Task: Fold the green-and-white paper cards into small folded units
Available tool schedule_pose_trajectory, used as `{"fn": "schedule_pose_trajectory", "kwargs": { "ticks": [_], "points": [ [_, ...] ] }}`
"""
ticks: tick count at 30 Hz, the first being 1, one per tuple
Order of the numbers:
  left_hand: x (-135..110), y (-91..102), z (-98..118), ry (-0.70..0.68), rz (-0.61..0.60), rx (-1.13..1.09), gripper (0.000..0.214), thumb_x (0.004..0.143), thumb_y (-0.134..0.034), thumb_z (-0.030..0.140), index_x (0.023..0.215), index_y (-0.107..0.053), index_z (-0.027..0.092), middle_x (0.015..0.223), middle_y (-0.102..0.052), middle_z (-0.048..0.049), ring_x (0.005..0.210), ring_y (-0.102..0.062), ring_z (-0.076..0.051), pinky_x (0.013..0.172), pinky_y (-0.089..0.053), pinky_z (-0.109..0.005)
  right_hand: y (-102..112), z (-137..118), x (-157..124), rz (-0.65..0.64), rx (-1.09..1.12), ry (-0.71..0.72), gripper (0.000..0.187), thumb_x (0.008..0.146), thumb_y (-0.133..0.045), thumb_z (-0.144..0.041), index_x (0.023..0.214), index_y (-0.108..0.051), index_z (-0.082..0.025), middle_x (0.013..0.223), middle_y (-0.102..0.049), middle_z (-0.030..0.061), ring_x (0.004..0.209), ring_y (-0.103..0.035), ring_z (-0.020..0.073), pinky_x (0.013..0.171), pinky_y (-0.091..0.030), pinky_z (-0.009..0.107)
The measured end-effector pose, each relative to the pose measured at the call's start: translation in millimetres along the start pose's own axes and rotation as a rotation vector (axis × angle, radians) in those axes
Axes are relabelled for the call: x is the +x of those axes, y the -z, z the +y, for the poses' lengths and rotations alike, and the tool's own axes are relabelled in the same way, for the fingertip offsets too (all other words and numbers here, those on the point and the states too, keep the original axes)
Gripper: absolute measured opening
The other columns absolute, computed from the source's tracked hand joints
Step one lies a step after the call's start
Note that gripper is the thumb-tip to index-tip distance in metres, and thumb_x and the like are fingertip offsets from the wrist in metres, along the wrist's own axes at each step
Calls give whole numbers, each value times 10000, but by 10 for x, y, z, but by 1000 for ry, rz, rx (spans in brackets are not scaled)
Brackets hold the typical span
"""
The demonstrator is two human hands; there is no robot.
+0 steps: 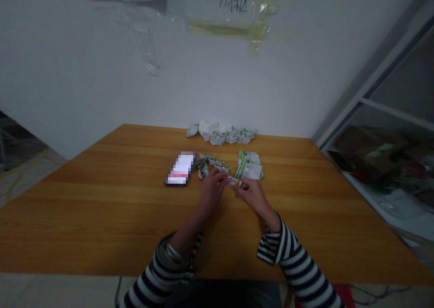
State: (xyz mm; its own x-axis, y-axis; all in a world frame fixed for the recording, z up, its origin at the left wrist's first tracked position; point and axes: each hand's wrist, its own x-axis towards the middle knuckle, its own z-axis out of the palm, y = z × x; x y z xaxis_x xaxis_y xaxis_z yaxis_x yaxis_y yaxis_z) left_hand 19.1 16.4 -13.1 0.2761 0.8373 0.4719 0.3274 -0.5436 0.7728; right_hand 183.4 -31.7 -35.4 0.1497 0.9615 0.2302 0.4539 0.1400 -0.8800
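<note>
Left grip, right grip — printed paper between.

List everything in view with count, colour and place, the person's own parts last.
Table: one, orange-brown wood, centre
Phone: one, dark-edged, screen pixelated, table left of centre
Folded papers: several, white-green, beside phone
Flat printed papers: several, white-green, right of folded papers
Crumpled papers: uncountable row, white-green, table's far edge
Paper strip: one, white with yellow-orange, held
Handwritten sign: one, pale, dark writing, wall
Shelving: one, pale-framed, cluttered, right
Red item: one, red, below table's near edge
Left hand: one, bare, on strip
Right hand: one, bare, on strip
Sleeves: two, black-white striped, forearms
</note>
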Motion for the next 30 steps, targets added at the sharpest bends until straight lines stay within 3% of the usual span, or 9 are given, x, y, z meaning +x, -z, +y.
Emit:
{"fn": "schedule_pose_trajectory", "kwargs": {
  "ticks": [2, 5, 7, 10, 13, 18, 23, 30],
  "points": [
    [-14, -16, -10, 73, -76, -64, 130, 806, -656, 307, 813, -709, 188, 737, -673, -27, 672, -618, -158, 637, -471, -254, 74, -17, 0, -11, -96, 46, 323, 763, -671, -366, 519, -539, -199, 442, -536, -30, 405, -444, 103, 409, -271, 214],
    [-21, -61, -7, 240, -117, -306, 210, 805, -646, 376, 810, -661, 167, 637, -677, -16, 583, -641, -157, 538, -474, -235, 118, -48, 3, 90, -164, 90, 275, 758, -684, -361, 553, -601, -197, 455, -528, -28, 425, -435, 107, 415, -260, 221],
    [-11, -83, 9, 328, -101, -477, 242, 778, -667, 396, 833, -625, 163, 683, -714, -34, 621, -686, -178, 531, -500, -237, 100, -61, 9, 131, -54, 44, 222, 769, -672, -383, 650, -659, -196, 448, -533, -32, 407, -449, 114, 401, -288, 221],
    [9, -90, 30, 375, -85, -611, 276, 741, -700, 397, 854, -602, 164, 784, -747, -61, 709, -719, -200, 601, -550, -267, 34, -61, 24, 150, 241, -62, 249, 749, -687, -429, 791, -695, -184, 504, -629, -11, 421, -557, 146, 425, -421, 240],
    [12, -89, 30, 358, -55, -620, 252, 727, -711, 375, 814, -622, 156, 804, -742, -59, 749, -715, -197, 693, -574, -306, -16, -50, 36, 206, 389, -76, 272, 708, -733, -425, 816, -715, -176, 693, -734, 48, 585, -674, 191, 569, -540, 294],
    [-3, -91, 25, 298, 28, -548, 166, 710, -716, 291, 796, -677, 154, 808, -734, -52, 805, -701, -199, 792, -565, -337, -23, -57, 27, 256, 355, -10, 164, 725, -727, -318, 813, -746, -182, 844, -765, 74, 791, -710, 218, 765, -556, 337],
    [-12, -81, 48, 275, 125, -469, 97, 705, -699, 227, 775, -706, 161, 821, -746, -49, 816, -703, -204, 803, -561, -340, -33, -81, 2, 302, 334, 6, 122, 743, -682, -255, 817, -753, -189, 854, -765, 70, 798, -712, 217, 765, -556, 339],
    [-17, -85, 51, 316, 21, -473, 143, 668, -723, 176, 806, -760, 157, 856, -771, -72, 833, -720, -227, 823, -561, -352, -63, -101, -12, 259, 307, 11, 153, 717, -692, -246, 843, -765, -197, 848, -768, 63, 784, -704, 216, 753, -551, 339]
  ]
}}
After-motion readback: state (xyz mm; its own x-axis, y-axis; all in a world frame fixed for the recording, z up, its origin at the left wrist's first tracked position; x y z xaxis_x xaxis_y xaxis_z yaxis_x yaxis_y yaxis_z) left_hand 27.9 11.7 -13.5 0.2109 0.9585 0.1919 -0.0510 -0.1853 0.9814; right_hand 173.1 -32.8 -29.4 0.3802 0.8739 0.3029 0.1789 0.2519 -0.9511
